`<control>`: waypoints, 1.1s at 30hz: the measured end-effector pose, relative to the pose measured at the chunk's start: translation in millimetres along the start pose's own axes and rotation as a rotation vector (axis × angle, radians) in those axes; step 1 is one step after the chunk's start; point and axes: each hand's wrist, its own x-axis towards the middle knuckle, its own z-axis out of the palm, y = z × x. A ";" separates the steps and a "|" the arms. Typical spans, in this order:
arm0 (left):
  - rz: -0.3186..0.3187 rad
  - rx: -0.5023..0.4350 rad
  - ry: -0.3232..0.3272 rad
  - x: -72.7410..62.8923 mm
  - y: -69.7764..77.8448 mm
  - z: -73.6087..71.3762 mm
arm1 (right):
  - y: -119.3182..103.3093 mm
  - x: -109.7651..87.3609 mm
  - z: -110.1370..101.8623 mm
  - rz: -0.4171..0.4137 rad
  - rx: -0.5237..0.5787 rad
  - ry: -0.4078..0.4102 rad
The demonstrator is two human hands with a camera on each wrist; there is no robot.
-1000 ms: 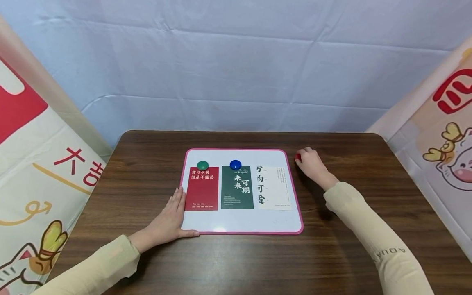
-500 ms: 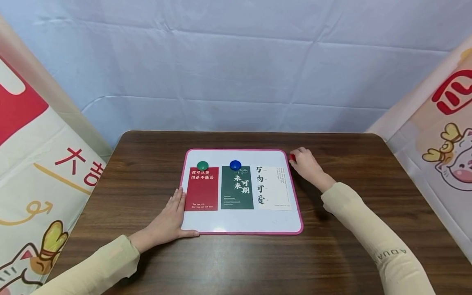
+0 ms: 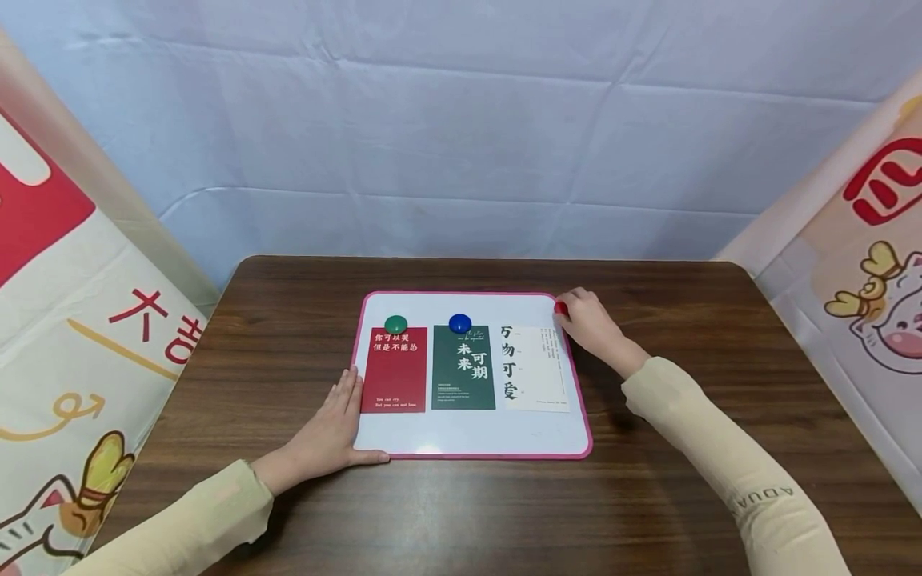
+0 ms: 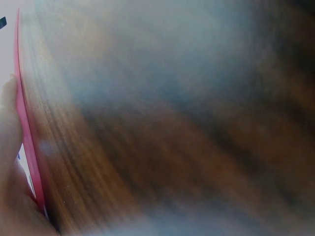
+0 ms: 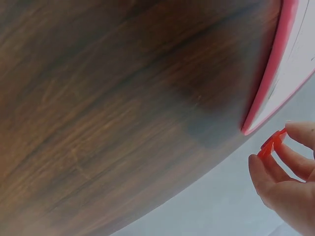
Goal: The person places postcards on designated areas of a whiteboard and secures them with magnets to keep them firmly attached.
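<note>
A whiteboard with a pink rim [image 3: 471,457] lies on the table. My left hand [image 3: 333,432] rests at its lower left corner, fingers straight along the left edge and thumb along the bottom edge; part of that hand [image 4: 10,147] shows in the left wrist view. My right hand [image 3: 592,324] pinches a red magnet [image 3: 561,308] at the board's upper right corner. In the right wrist view the magnet [image 5: 271,144] sits between thumb and fingertips. A green magnet [image 3: 395,324] overlaps the top of a red card [image 3: 396,376]. A blue magnet [image 3: 460,323] overlaps a green card [image 3: 461,392].
A white card [image 3: 540,372] with black characters lies at the board's right side, with no magnet on it. The dark wooden table [image 3: 490,520] extends around the board. Pale cloth [image 3: 461,144] hangs behind, and printed cloths hang at both sides.
My right hand has moved left with the red magnet, from beside the board to its upper right corner. My left hand and the cards have stayed in place.
</note>
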 end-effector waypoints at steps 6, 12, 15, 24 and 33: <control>0.002 -0.002 -0.002 -0.2 0.4 -0.4 | -6.0 0.6 0.5 -0.001 0.000 -0.020; 0.007 -0.005 0.000 -0.1 -0.4 0.2 | -13.1 0.5 -0.3 -0.017 -0.010 -0.028; 0.009 -0.003 0.000 -0.1 -0.9 0.5 | -15.8 0.6 -0.1 -0.016 -0.010 -0.037; 0.011 0.006 -0.001 -0.2 -1.6 1.1 | -21.9 0.6 1.3 -0.062 0.016 -0.020; 0.010 0.004 0.001 -0.2 -2.3 1.8 | -28.6 1.5 5.8 -0.061 0.002 -0.031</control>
